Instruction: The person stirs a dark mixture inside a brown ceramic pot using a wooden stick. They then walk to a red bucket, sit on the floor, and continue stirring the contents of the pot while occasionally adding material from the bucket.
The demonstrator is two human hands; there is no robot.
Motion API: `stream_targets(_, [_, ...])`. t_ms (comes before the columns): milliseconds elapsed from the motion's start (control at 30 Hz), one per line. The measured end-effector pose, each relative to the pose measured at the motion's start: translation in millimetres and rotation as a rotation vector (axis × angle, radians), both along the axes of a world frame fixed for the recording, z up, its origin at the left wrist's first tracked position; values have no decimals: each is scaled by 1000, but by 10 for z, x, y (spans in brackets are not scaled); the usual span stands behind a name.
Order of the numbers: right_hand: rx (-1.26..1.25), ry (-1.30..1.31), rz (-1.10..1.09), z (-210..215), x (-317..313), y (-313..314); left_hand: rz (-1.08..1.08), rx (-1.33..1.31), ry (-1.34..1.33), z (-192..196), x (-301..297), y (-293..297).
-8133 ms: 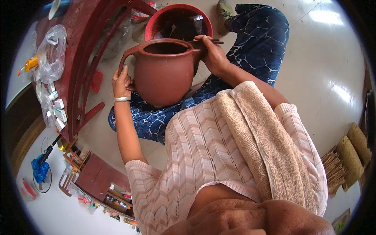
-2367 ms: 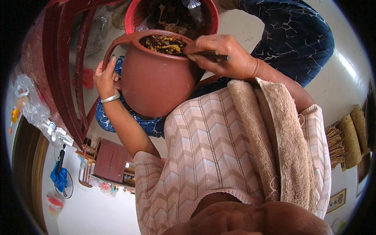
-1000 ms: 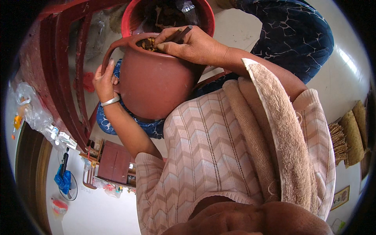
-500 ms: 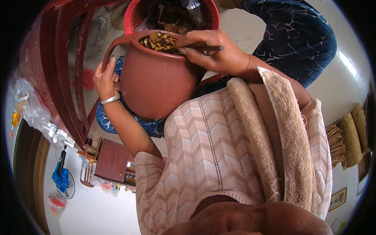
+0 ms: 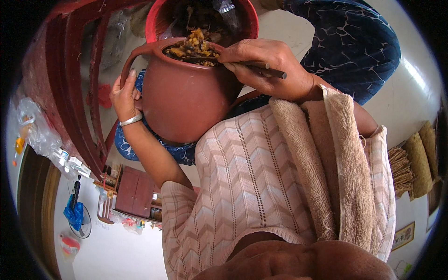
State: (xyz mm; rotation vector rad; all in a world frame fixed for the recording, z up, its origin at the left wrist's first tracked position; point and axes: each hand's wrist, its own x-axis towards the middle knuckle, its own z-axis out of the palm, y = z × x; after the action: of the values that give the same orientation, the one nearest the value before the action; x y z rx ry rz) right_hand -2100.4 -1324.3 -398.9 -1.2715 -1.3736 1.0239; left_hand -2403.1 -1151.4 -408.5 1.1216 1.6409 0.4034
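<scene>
A reddish-brown clay pot (image 5: 186, 98) leans toward the far side over my lap, its mouth facing a bucket. My left hand (image 5: 124, 100), with a silver-coloured bangle at the wrist, is closed round the pot's looped handle (image 5: 132, 60) on the left. In the mouth lies a wet heap of yellow and dark brown pieces (image 5: 198, 46), looking like boiled herbs, piled above the rim. My right hand (image 5: 268, 65) grips a pair of dark chopsticks (image 5: 275, 72) at the right of the rim. Their far ends reach into the heap and are partly hidden by it.
Just beyond the pot stands a red bucket (image 5: 254, 28) holding dark scraps and clear plastic. A dark red wooden frame (image 5: 65, 79) rises close on the left. My legs in blue patterned trousers (image 5: 354, 51) flank the pot. A tan towel (image 5: 347, 163) hangs over my shoulder.
The heap of pieces has been lifted and pushed up toward the far rim by the chopsticks. My right hand has shifted slightly right. The left hand keeps its hold.
</scene>
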Motion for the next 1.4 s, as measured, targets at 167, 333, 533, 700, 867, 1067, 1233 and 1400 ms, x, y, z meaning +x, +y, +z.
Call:
stream_targets(167, [-87, 56, -24, 46, 84, -40, -28, 4, 25, -24, 10, 18])
stream_targets(333, [-343, 206, -52, 128, 252, 36, -14, 2, 23, -15, 11, 10])
stream_targets(533, [-599, 507, 82, -247, 89, 259, -30, 19, 38, -14, 50, -2])
stream_targets(700, [-550, 64, 262, -228, -25, 247, -41, 1, 42, -10, 40, 10])
stream_targets(867, [-425, 148, 195, -291, -45, 122, -70, 3, 38, -13, -23, 7])
stream_targets(1067, [-293, 79, 143, -280, -54, 9, -81, 9, 42, -3, 1, 6])
stream_targets(1233, [-66, 2, 106, -267, -19, -42, -68, 0, 35, -7, 8, 7])
stream_targets(1400, [-16, -25, 101, -239, -8, -79, -36, 7, 25, -36, -9, 17])
